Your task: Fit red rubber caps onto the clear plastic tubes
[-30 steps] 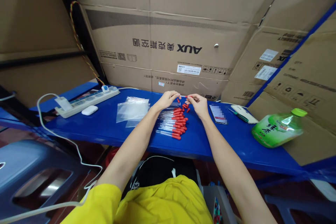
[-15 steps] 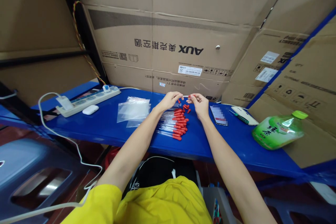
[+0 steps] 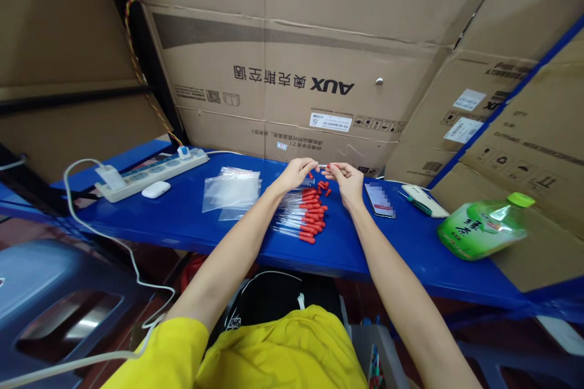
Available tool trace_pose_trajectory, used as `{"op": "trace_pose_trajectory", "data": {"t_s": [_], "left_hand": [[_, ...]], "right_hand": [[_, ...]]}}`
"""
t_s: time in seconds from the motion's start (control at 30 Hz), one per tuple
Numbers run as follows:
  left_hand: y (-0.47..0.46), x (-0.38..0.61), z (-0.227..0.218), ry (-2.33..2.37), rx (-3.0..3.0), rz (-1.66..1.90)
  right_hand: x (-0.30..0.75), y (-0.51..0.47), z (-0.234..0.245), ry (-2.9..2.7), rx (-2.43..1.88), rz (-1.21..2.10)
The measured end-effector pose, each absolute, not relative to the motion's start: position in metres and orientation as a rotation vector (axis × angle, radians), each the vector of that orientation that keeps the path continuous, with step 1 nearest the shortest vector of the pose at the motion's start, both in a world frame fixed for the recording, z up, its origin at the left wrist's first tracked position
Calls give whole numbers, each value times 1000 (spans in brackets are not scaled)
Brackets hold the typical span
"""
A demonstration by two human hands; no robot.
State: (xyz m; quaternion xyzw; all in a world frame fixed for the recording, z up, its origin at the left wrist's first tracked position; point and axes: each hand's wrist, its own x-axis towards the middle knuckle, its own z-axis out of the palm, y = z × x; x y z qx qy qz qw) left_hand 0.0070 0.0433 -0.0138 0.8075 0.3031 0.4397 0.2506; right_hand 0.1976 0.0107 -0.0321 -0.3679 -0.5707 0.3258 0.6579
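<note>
Above the blue table, a thin clear dropper tube [image 3: 322, 166] spans the gap between my two hands. My left hand [image 3: 295, 174] pinches its left end. At the other end, the fingers of my right hand [image 3: 348, 183] are closed on a small red rubber bulb [image 3: 328, 166]; whether the tube sits inside it is too small to tell. Below lies a row of glass droppers [image 3: 310, 217] with red bulbs pointing right. Several loose red bulbs [image 3: 323, 185] are between my hands. A clear tube [image 3: 308, 182] rests near my left fingers.
Clear plastic bags [image 3: 235, 189] lie left of my left forearm, beyond them a white earbud case [image 3: 156, 189] and power strip [image 3: 155, 175]. A phone [image 3: 380, 200], green pen [image 3: 420, 206] and green drink bottle [image 3: 481, 228] are at right. Cardboard [image 3: 292, 91] walls the back.
Both hands keep almost the same place and hold. The view has shifted very slightly; the droppers and loose bulbs stay where they were.
</note>
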Motion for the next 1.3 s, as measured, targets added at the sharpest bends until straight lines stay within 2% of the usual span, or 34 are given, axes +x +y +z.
{"op": "trace_pose_trajectory", "data": {"t_s": [0.2,0.4,0.57,0.83,1.3], "left_hand": [[41,7,-13,801,2189,1206],[42,8,-14,914,2152,1373],[45,5,-13,878,1776,1440],[34,16,-3,664,1337,1325],[26,20,-3,551,1305,1510]], "right_hand": [[197,12,-32,-1308,-810,728],[204,18,-32,-1367,-851,692],[205,19,-34,-1339,-848,748],[190,11,-32,-1340,-820,791],[173,7,-40,-1486,-809,828]]}}
